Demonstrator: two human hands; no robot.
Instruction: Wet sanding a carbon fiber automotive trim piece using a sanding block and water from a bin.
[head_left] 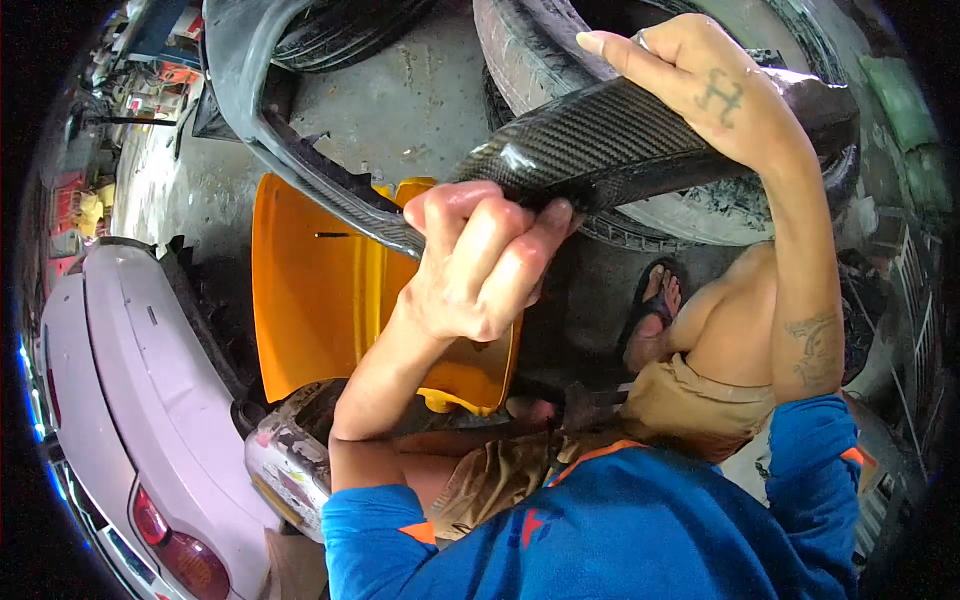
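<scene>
A long, curved carbon-fibre car body part [590, 142] with a glossy dark weave is raised in front of me. It bends round from the upper left to the right. My left hand [480, 255] is closed on its lower edge near the middle, knuckles toward me and fingertips curled against the part. Farther right, my right hand [705, 95] lies over its top edge with the thumb stretched out along it. The other fingers of that hand are mostly hidden behind the part.
Several worn tyres [530, 40] lie on the floor under and beyond the part. An orange panel [310, 310] stands below my left forearm. On the left is a white car body [170, 370] with red tail lights. My sandalled foot [655, 300] rests right of centre.
</scene>
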